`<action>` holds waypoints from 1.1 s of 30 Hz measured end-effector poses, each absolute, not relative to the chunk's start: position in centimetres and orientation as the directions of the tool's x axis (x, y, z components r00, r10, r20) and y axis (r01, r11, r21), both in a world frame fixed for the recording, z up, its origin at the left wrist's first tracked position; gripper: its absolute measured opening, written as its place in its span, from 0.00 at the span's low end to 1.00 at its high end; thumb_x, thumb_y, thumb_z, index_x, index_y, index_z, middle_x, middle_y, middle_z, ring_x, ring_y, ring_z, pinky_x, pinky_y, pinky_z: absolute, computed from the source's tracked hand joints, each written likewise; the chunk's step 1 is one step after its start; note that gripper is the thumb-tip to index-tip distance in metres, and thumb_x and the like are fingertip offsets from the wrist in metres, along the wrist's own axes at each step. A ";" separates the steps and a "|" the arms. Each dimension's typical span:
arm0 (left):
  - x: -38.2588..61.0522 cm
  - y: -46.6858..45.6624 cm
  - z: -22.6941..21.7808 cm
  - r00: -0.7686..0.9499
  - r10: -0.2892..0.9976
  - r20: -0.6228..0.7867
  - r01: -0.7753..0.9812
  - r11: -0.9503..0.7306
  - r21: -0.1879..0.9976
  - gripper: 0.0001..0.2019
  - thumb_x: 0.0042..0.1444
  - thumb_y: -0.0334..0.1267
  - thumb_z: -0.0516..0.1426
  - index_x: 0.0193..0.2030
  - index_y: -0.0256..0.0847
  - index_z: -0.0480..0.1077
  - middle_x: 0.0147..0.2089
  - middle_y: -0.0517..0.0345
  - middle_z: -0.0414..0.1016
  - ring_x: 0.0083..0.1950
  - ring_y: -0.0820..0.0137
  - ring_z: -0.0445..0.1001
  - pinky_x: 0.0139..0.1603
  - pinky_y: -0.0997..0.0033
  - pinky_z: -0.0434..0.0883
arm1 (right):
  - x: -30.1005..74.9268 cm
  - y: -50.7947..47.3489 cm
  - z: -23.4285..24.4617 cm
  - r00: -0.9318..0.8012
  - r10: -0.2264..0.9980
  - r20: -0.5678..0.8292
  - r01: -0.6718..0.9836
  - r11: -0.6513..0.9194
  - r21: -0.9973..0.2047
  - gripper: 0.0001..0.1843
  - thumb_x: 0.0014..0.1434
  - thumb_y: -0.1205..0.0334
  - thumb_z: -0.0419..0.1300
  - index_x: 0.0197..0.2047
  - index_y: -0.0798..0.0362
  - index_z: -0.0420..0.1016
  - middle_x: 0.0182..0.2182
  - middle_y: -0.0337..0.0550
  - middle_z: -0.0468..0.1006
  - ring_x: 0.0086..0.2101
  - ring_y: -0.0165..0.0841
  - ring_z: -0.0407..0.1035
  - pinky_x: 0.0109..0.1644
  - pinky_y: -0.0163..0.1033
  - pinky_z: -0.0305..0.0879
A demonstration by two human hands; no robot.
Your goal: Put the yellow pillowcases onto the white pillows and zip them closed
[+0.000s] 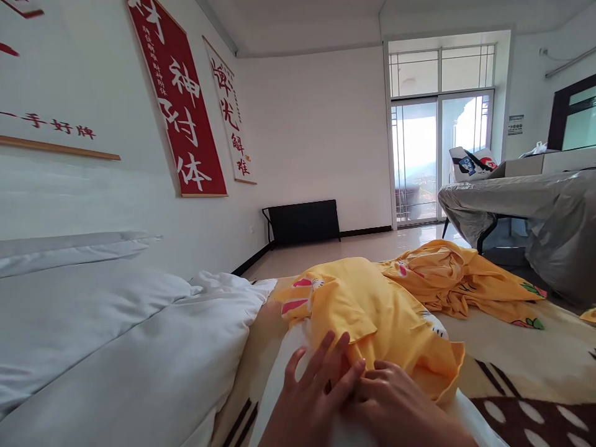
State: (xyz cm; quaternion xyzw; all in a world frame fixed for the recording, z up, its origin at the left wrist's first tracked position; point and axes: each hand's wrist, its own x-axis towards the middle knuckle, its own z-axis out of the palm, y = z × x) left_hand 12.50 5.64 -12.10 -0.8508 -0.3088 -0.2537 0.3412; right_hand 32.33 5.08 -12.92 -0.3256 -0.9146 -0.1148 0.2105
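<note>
A yellow pillowcase (358, 285) with rabbit prints covers the far part of a white pillow (274, 385) in front of me. My left hand (319, 379) lies at the near edge of the pillowcase with its fingers spread, the fingertips touching the cloth. Close beside it, my right hand (393, 397) has its fingers curled in at the edge of the pillowcase, pinching the cloth; its fingertips are partly hidden. The near end of the pillow shows white beneath both hands.
Another crumpled yellow cloth (442, 273) lies beyond, on a beige and brown patterned blanket (526, 360). Several white pillows (139, 347) are piled at the left by the wall. A plastic-covered table (512, 192) bearing boxes stands at the right, and a black folded panel (305, 221) leans at the back.
</note>
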 end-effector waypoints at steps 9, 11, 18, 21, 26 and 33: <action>7.6 11.3 -14.5 0.456 0.492 0.742 0.875 -0.399 -0.273 0.24 0.49 0.23 0.47 0.50 0.44 0.70 0.61 0.44 0.64 0.63 0.56 0.60 0.53 0.54 0.60 | 31.8 4.9 -12.7 -0.690 0.611 0.388 0.675 0.737 0.040 0.06 0.59 0.64 0.56 0.39 0.48 0.72 0.27 0.36 0.75 0.28 0.28 0.66 0.36 0.33 0.54; 7.1 10.5 -13.6 0.432 0.416 0.800 0.883 -0.376 -0.281 0.20 0.49 0.22 0.46 0.43 0.43 0.72 0.59 0.44 0.65 0.62 0.55 0.61 0.54 0.52 0.57 | 32.1 4.5 -12.0 -0.666 0.646 0.373 0.688 0.725 -0.029 0.09 0.57 0.67 0.57 0.41 0.48 0.71 0.30 0.36 0.76 0.30 0.28 0.68 0.38 0.33 0.55; 8.6 3.5 -8.8 0.517 0.226 0.825 0.703 -0.662 -0.259 0.08 0.53 0.27 0.49 0.25 0.41 0.61 0.57 0.53 0.69 0.61 0.58 0.63 0.55 0.54 0.57 | 34.8 3.5 -9.6 -0.518 0.784 0.343 0.748 0.610 -0.264 0.18 0.52 0.74 0.49 0.42 0.48 0.69 0.36 0.39 0.73 0.39 0.32 0.66 0.43 0.35 0.57; 9.4 2.4 -8.5 0.625 0.320 0.712 0.644 -0.726 -0.240 0.09 0.56 0.28 0.47 0.28 0.44 0.63 0.42 0.55 0.77 0.45 0.66 0.74 0.51 0.60 0.64 | 36.2 3.7 -9.9 -0.444 0.813 0.377 0.805 0.547 -0.231 0.14 0.51 0.72 0.49 0.39 0.48 0.69 0.40 0.41 0.70 0.41 0.35 0.63 0.45 0.39 0.58; 9.4 3.1 -9.9 0.666 0.462 0.586 0.644 -0.752 -0.140 0.13 0.58 0.33 0.45 0.22 0.44 0.56 0.19 0.59 0.65 0.22 0.71 0.63 0.30 0.68 0.65 | 38.3 3.8 -10.3 -0.387 0.849 0.359 0.864 0.470 -0.179 0.25 0.47 0.74 0.50 0.46 0.44 0.69 0.50 0.42 0.66 0.46 0.38 0.61 0.48 0.43 0.57; 9.0 3.2 -9.5 0.674 0.441 0.592 0.631 -0.761 -0.150 0.17 0.60 0.35 0.47 0.19 0.42 0.53 0.16 0.64 0.59 0.18 0.75 0.59 0.25 0.74 0.62 | 38.7 4.4 -10.0 -0.373 0.875 0.308 0.890 0.431 -0.146 0.31 0.47 0.77 0.46 0.52 0.47 0.67 0.44 0.46 0.71 0.43 0.38 0.65 0.48 0.44 0.58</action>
